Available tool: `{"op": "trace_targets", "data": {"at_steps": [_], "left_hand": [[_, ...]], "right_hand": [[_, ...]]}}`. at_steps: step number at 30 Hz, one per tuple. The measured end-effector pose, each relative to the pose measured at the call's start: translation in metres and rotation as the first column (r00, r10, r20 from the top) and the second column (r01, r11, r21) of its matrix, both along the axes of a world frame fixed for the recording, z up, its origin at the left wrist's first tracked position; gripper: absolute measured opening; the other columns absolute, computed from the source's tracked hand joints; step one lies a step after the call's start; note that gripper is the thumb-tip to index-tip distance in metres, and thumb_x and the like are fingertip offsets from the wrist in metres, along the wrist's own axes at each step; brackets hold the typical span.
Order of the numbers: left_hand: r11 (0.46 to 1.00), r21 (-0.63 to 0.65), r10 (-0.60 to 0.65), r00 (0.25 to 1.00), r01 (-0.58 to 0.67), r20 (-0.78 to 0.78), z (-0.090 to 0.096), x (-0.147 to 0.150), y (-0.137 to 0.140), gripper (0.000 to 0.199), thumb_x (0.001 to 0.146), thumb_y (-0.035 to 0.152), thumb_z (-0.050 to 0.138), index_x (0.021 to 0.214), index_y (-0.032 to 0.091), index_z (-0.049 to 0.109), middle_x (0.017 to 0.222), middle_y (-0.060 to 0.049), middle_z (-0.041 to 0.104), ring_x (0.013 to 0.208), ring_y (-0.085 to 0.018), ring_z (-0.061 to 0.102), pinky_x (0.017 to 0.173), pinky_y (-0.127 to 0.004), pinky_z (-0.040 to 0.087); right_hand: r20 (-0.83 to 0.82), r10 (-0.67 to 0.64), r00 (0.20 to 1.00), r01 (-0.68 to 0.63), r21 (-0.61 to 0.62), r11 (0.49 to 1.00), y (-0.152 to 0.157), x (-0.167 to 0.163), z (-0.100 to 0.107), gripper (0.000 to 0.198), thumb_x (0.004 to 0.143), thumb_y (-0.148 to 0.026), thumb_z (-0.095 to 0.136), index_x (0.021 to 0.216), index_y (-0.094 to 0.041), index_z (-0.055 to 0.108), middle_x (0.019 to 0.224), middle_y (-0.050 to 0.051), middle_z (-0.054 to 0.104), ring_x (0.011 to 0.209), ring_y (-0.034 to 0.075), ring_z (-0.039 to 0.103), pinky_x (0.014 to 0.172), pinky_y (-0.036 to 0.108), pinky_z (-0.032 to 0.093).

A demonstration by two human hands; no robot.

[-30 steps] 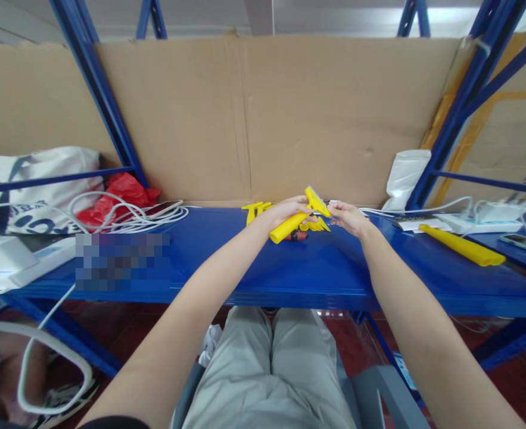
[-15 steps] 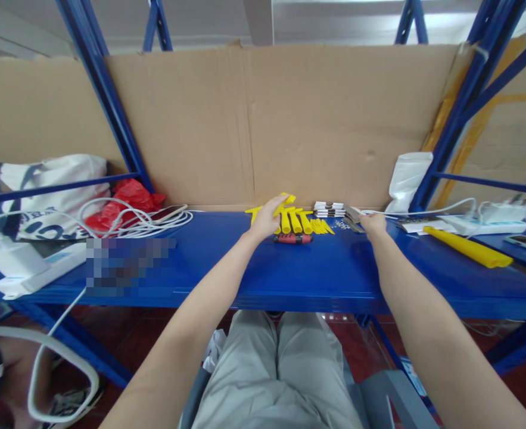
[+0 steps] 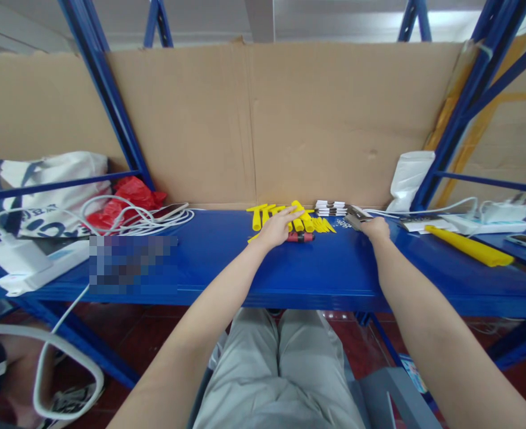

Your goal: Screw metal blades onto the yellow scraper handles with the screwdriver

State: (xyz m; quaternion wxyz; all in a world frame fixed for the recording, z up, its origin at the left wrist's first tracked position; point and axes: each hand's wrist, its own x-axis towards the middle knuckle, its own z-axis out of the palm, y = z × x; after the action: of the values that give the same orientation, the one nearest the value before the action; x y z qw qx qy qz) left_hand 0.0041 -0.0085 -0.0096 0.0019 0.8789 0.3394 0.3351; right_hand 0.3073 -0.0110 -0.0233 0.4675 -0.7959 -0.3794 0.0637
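Observation:
My left hand [image 3: 274, 230] rests palm-down over a row of yellow T-shaped plastic handles [image 3: 256, 219], its fingers stretched toward the right-hand ones. A yellow tip pokes out by the wrist; whether the palm presses on that piece is hidden. Just below the row, partly covered by my hand, lies a red-and-black screwdriver [image 3: 302, 237]. My right hand [image 3: 376, 229] is closed on the end of a flat grey metal plate [image 3: 356, 215] at the right of the group. Between the hands are small yellow pointed pieces [image 3: 323, 224], tiny screws [image 3: 343, 223] and white-and-black bundles [image 3: 330, 207].
A cardboard wall [image 3: 316, 119] backs the blue table [image 3: 218, 262]. At left are a white cable coil [image 3: 164, 221], a red bag [image 3: 135, 196] and a power strip [image 3: 43, 268]. Right of my arm lie a yellow roll [image 3: 468, 245] and a white pouch [image 3: 410, 179].
My left hand has come down and to the right from a raised yellow piece, spreading over the handles and baring those at the left. My right hand stays by the metal plate, barely shifted.

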Motion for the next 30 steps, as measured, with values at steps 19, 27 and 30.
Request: {"op": "trace_targets", "data": {"at_steps": [19, 27, 30], "left_hand": [[0.997, -0.026, -0.070, 0.995, 0.069, -0.067, 0.002, 0.003, -0.009, 0.064, 0.073, -0.004, 0.043, 0.128, 0.026, 0.055, 0.131, -0.008, 0.052, 0.121, -0.022, 0.049, 0.102, -0.038, 0.039], [0.992, -0.046, -0.116, 0.992, 0.114, -0.045, -0.001, 0.007, -0.003, 0.064, 0.072, -0.004, 0.040, 0.130, 0.020, 0.053, 0.137, -0.007, 0.051, 0.128, -0.019, 0.045, 0.111, -0.039, 0.030], [0.996, -0.047, -0.073, 0.997, 0.072, -0.027, -0.001, 0.006, -0.003, 0.065, 0.071, -0.004, 0.039, 0.131, 0.019, 0.051, 0.140, -0.008, 0.048, 0.130, -0.019, 0.042, 0.111, -0.039, 0.030]], "right_hand": [[0.430, 0.703, 0.567, -0.805, 0.107, 0.584, -0.006, -0.099, 0.026, 0.043, 0.065, 0.000, 0.058, 0.100, -0.021, 0.069, 0.119, 0.006, 0.064, 0.116, 0.021, 0.056, 0.106, 0.039, 0.036], [0.514, 0.641, 0.570, -0.775, 0.077, 0.627, -0.005, -0.104, 0.028, 0.029, 0.070, -0.001, 0.053, 0.079, -0.023, 0.071, 0.107, 0.004, 0.069, 0.110, 0.021, 0.059, 0.100, 0.037, 0.041], [0.431, 0.498, 0.752, -0.608, 0.165, 0.776, 0.002, -0.089, 0.025, 0.016, 0.075, -0.007, 0.057, 0.073, -0.020, 0.064, 0.089, 0.005, 0.070, 0.096, 0.020, 0.063, 0.086, 0.031, 0.048]]}}
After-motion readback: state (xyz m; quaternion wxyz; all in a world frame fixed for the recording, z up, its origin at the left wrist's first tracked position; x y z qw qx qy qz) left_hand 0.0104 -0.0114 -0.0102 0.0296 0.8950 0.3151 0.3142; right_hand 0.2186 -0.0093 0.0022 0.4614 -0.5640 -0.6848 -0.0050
